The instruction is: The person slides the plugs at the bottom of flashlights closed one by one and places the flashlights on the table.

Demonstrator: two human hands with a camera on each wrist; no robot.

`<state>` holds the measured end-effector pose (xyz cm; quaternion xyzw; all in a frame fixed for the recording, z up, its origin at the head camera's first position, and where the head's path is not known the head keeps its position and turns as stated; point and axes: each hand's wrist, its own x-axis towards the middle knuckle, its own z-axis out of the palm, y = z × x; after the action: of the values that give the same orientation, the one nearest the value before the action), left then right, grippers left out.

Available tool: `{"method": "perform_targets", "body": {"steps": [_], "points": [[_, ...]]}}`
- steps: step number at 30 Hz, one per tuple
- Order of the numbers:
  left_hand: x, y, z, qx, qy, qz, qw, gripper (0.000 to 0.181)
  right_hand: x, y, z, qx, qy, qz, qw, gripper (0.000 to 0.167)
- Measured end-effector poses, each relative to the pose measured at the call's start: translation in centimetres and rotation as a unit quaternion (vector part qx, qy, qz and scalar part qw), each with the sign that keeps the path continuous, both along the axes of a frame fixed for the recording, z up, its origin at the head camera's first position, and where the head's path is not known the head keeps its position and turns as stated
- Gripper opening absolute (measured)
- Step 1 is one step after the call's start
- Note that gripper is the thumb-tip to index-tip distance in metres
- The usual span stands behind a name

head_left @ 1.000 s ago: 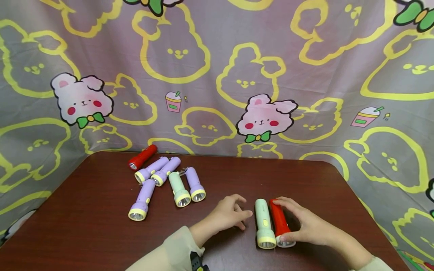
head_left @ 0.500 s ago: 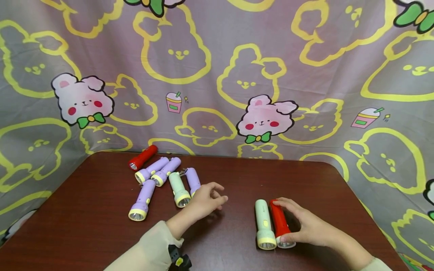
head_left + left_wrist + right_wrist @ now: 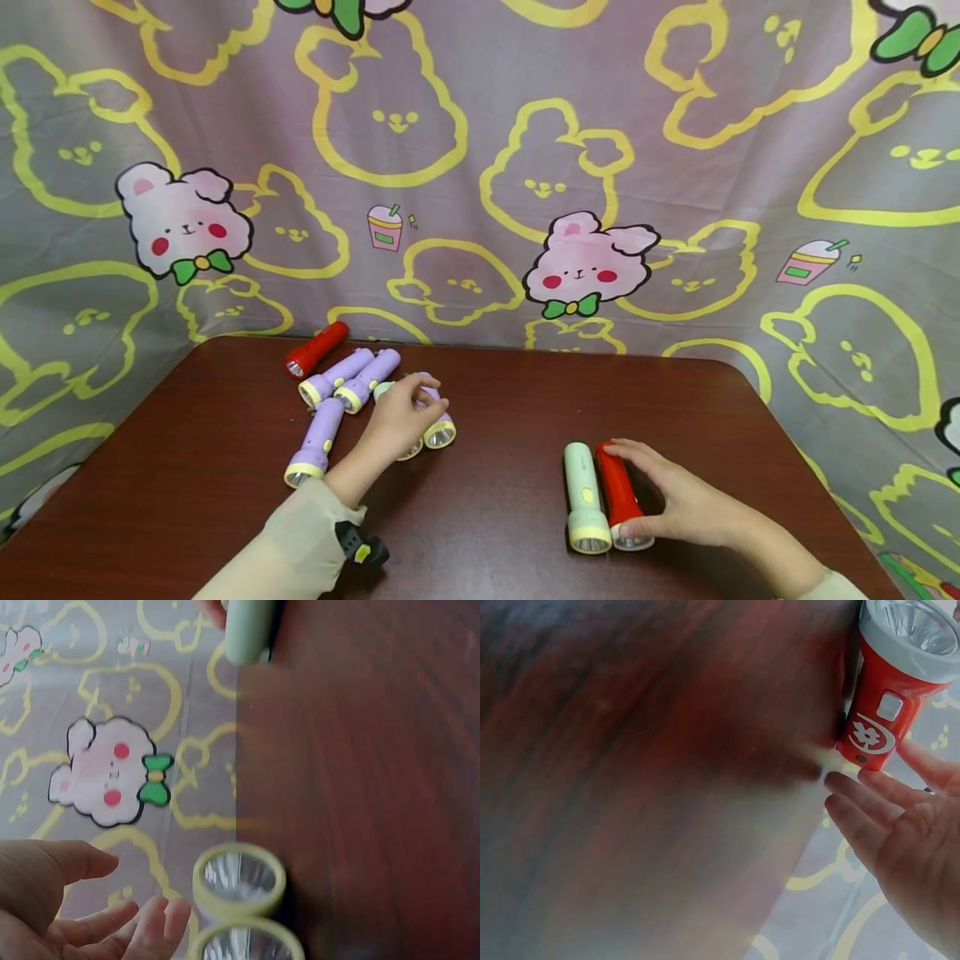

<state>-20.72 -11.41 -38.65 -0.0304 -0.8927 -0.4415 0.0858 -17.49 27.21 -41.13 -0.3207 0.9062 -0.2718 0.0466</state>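
The person I'm watching wears a pale, greyish-cream left sleeve (image 3: 270, 546), loose and softly creased, its cuff (image 3: 339, 505) stopping short of the left hand (image 3: 399, 414). Below that cuff sits a chunky black device (image 3: 348, 540) with a small yellow patch (image 3: 363, 553). Only a corner of the right sleeve (image 3: 834, 588) shows, similarly pale, past the bare right hand (image 3: 681, 503) and forearm.

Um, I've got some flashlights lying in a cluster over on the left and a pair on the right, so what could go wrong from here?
Two possible risks. The left grip hovers by the left green flashlight, with a purple flashlight right beside it, so reaching for one might knock the other. And the right grip is on the near red flashlight, which lies alongside the right green flashlight; a sideways nudge could shift both.
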Motion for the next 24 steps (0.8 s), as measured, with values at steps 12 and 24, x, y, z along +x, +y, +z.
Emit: {"method": "perform_targets", "body": {"steps": [12, 24], "points": [[-1.6, -2.5, -0.8, -0.042, -0.01, 0.051, 0.9978, 0.035, 0.3, -0.9, 0.5, 0.012, -0.007, 0.021, 0.9997, 0.091], [-3.1, -2.1, -0.8, -0.083, -0.053, 0.037, 0.9945, 0.045, 0.5, -1.3, -0.1, 0.03, 0.038, 0.054, 0.9973, 0.093]]}}
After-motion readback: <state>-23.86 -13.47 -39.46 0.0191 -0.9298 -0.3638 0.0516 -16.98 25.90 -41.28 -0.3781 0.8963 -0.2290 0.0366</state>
